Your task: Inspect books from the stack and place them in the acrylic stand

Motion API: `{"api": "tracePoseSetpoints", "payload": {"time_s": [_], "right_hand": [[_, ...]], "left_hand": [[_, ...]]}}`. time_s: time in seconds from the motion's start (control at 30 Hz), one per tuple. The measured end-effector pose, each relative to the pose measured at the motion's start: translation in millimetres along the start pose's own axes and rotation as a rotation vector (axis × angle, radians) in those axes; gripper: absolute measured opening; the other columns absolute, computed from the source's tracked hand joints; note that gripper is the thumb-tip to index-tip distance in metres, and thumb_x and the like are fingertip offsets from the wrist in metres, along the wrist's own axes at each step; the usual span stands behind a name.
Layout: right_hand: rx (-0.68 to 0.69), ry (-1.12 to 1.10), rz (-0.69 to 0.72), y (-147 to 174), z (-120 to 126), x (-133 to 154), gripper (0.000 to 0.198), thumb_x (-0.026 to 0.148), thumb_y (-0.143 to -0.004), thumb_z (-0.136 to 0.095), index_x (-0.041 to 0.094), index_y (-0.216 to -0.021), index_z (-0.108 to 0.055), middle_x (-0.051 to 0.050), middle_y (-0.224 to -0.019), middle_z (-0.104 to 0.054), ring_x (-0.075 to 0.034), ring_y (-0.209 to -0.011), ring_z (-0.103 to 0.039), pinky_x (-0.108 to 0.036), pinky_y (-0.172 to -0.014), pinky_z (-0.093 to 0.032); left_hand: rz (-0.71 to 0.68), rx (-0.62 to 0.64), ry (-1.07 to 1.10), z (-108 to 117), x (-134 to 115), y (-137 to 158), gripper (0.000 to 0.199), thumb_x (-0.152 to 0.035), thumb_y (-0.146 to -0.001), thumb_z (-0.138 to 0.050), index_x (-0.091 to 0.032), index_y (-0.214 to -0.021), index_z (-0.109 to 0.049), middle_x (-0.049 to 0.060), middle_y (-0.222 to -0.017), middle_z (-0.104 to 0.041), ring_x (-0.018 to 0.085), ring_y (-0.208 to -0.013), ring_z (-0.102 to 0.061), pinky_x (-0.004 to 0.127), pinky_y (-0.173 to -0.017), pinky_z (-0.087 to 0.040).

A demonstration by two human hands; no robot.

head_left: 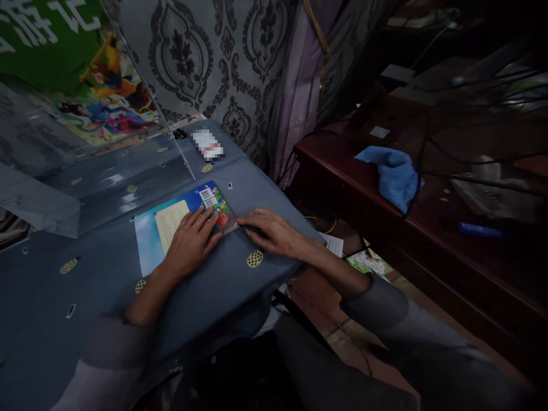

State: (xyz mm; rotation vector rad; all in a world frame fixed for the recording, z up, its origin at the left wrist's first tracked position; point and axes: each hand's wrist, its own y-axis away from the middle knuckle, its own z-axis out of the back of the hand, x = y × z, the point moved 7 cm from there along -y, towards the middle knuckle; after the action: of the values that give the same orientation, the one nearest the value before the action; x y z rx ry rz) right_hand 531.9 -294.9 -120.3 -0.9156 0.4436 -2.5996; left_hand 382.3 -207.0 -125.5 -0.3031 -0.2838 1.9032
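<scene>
A book point(148, 245) with a blue cover lies flat on the cloth-covered table. It carries a cream text panel and a barcode near its far right corner. My left hand point(192, 234) rests on the cover with its fingers stretched out, pressing over the panel and the colourful right part. At the book's right edge is my right hand point(272, 231), its fingers bent and drawn together with the tips pointing left at the edge. A dark shape shows beneath those fingers; whether it is a thin tool or shadow is unclear.
A clear upright panel point(149, 94) stands at the back left, with a green illustrated cover point(43, 63) behind it. A blurred phone-like item point(208, 142) lies by the wall. On the right, a dark red wooden cabinet point(329, 165) holds a blue cloth point(396, 177) and cables.
</scene>
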Motion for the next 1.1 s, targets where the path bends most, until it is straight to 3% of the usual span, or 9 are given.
{"api": "tracePoseSetpoints", "payload": {"time_s": [0.5,0.77,1.1], "right_hand": [[-0.042,0.004,-0.001,-0.6,2.7,0.5,0.029,0.017,-0.097,-0.046,0.017,-0.12,-0.063,-0.012,-0.101,-0.07,-0.025,-0.094,-0.062,-0.042,-0.086,-0.052],[-0.025,0.001,0.021,-1.1,2.3,2.3,0.032,0.017,-0.097,-0.045,0.018,-0.123,-0.063,-0.01,-0.101,-0.07,-0.023,-0.092,-0.061,-0.041,-0.085,-0.052],[-0.043,-0.016,0.045,-2.6,3.8,4.5,0.028,0.015,-0.096,-0.044,0.018,-0.114,-0.066,-0.01,-0.095,-0.069,-0.023,-0.09,-0.061,-0.039,-0.082,-0.052]], "left_hand": [[0.016,0.035,0.006,-0.8,1.8,-0.3,0.045,-0.043,-0.103,-0.039,-0.02,-0.138,-0.054,0.014,-0.142,-0.059,0.031,-0.14,-0.046,0.056,-0.113,-0.04],[0.004,-0.009,-0.004,0.2,0.3,-0.2,0.045,-0.044,-0.103,-0.038,-0.018,-0.135,-0.056,0.013,-0.14,-0.061,0.031,-0.139,-0.048,0.055,-0.111,-0.042],[0.012,0.019,0.005,0.4,0.6,-0.5,0.046,-0.045,-0.104,-0.036,-0.019,-0.137,-0.055,0.013,-0.142,-0.059,0.031,-0.14,-0.046,0.056,-0.112,-0.041]]}}
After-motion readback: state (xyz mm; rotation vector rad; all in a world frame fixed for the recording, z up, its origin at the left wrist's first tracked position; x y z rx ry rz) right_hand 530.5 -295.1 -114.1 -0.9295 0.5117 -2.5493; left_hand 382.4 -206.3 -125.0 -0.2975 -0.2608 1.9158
